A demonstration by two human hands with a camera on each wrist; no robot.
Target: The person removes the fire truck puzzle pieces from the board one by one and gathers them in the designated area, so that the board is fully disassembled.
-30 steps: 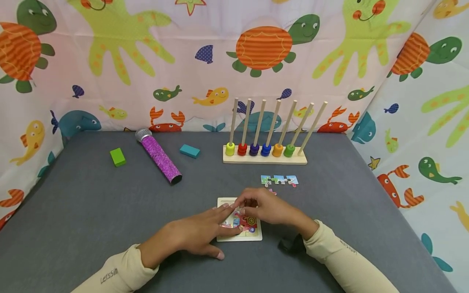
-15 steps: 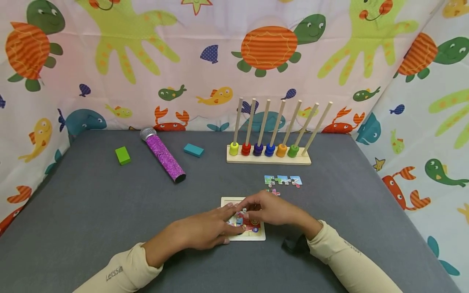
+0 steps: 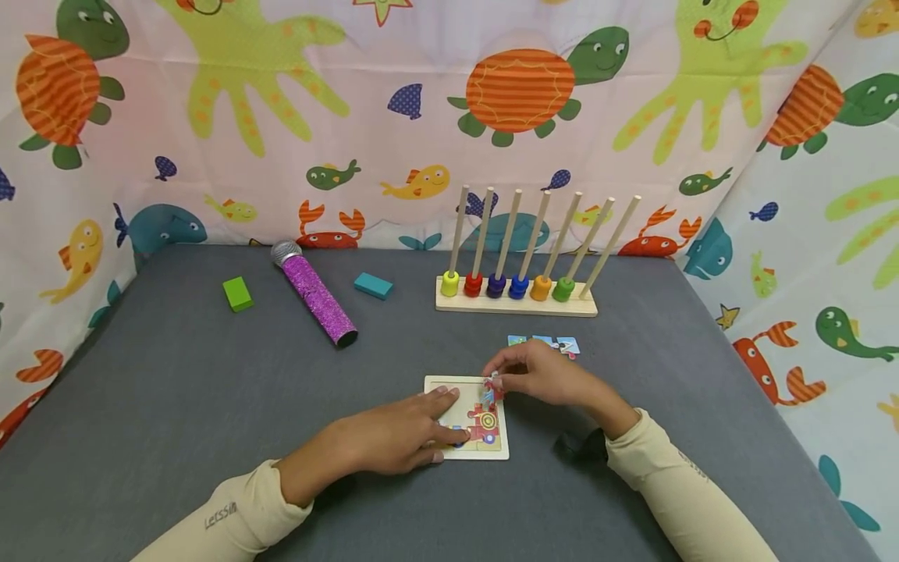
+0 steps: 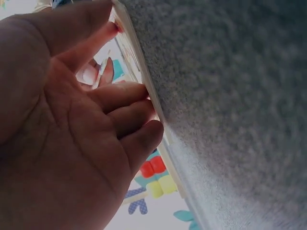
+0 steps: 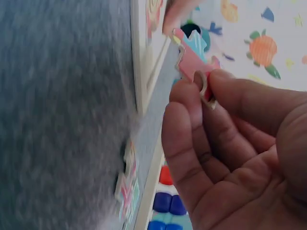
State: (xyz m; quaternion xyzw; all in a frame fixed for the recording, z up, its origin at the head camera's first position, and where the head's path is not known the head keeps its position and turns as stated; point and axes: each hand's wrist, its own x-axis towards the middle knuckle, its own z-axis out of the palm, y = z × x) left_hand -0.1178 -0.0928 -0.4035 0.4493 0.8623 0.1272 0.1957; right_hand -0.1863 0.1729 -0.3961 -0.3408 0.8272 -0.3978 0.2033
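Note:
My right hand (image 3: pixel 551 376) pinches a puzzle piece (image 5: pixel 194 55) between thumb and fingers, over the top right corner of a wooden puzzle tray (image 3: pixel 502 449). The piece is pink and light blue with a wavy edge. Across the tray's left side rests my left hand (image 3: pixel 393 433), fingers extended and touching it. Joined pieces with a red tractor picture (image 3: pixel 485 425) lie in the tray's lower right part. In the left wrist view, the left fingers (image 4: pixel 139 110) lie along the tray's edge.
Loose puzzle pieces (image 3: pixel 567 344) lie beyond the right hand. Behind them stands a wooden peg rack (image 3: pixel 516 307) with coloured beads. A purple microphone (image 3: pixel 319 300), a green block (image 3: pixel 237 294) and a teal block (image 3: pixel 374 286) lie at the back left.
My right hand has lifted a piece from the tray's middle and moved right with it, uncovering bare tray. The left hand still rests on the tray, its thumb drawn in.

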